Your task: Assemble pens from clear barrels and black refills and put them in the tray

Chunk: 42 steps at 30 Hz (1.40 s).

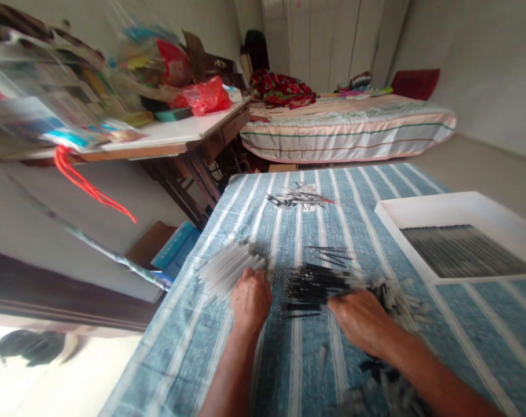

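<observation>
My left hand (252, 298) is curled closed at the near right end of a bundle of pale, translucent thin tubes (228, 266); its fingertips are mostly hidden. To its right, my right hand (360, 318) is closed too, with its fingertips at the edge of a pile of thin black rods (317, 284). What either hand grips does not show clearly. Beyond that pile, several loose black rods (332, 255) lie apart. Beside the right wrist is a heap of small whitish-grey pieces (404, 298). More dark and grey pieces (379, 388) lie blurred under the right forearm.
A white tray (427, 204) at the right holds a row of dark rods (462, 249). Farther back on the striped cloth (284, 341) lies a small pile of mixed sticks (297, 198). A cluttered desk (167, 142) stands left, a bed (349, 133) behind.
</observation>
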Available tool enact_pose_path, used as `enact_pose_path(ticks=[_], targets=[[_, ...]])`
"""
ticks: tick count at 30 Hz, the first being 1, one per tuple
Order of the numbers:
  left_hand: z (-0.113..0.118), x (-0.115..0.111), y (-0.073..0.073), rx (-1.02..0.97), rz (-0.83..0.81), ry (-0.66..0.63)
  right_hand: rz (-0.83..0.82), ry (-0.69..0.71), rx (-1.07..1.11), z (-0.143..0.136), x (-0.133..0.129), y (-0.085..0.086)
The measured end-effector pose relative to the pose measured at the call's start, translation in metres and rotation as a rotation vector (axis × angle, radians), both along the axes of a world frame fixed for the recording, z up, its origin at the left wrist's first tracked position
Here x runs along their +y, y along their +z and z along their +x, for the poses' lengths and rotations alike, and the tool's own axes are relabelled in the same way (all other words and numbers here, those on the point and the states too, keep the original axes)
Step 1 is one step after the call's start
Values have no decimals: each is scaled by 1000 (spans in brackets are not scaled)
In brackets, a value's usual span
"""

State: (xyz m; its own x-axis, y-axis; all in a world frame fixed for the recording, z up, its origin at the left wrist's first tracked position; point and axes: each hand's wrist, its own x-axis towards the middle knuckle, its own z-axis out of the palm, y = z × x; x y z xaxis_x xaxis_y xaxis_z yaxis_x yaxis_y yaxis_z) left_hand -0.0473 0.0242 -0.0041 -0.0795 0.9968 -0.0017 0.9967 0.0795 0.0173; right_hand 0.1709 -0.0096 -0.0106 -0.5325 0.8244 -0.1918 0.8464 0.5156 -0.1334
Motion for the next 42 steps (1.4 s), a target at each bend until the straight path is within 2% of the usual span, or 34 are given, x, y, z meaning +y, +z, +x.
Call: enact_pose_path(ticks=[10, 17, 22, 27, 31, 35, 38, 42], targets=[[0, 1, 0, -2, -31, -63, 55, 44, -21, -9, -15, -6], [6, -2, -10, -9, 29, -47, 51, 26, -51, -12, -16, -6], [6, -1, -15, -298, 174, -74, 71, 51, -39, -8, -15, -4], [6, 1, -16, -672, 215, -202, 193, 42, -2, 6, -11, -4], [7, -1, -14, -822, 156, -316, 451, -41, 79, 27, 0, -9], [9, -5, -11, -941, 35, -335, 689, -101, 167, 47, 12, -14], [11, -7, -10, -1010, -21, -342, 755, -113, 179, 52, 16, -16], [13, -9, -11, -1079, -81, -361, 763, -131, 165, 53, 17, -16]])
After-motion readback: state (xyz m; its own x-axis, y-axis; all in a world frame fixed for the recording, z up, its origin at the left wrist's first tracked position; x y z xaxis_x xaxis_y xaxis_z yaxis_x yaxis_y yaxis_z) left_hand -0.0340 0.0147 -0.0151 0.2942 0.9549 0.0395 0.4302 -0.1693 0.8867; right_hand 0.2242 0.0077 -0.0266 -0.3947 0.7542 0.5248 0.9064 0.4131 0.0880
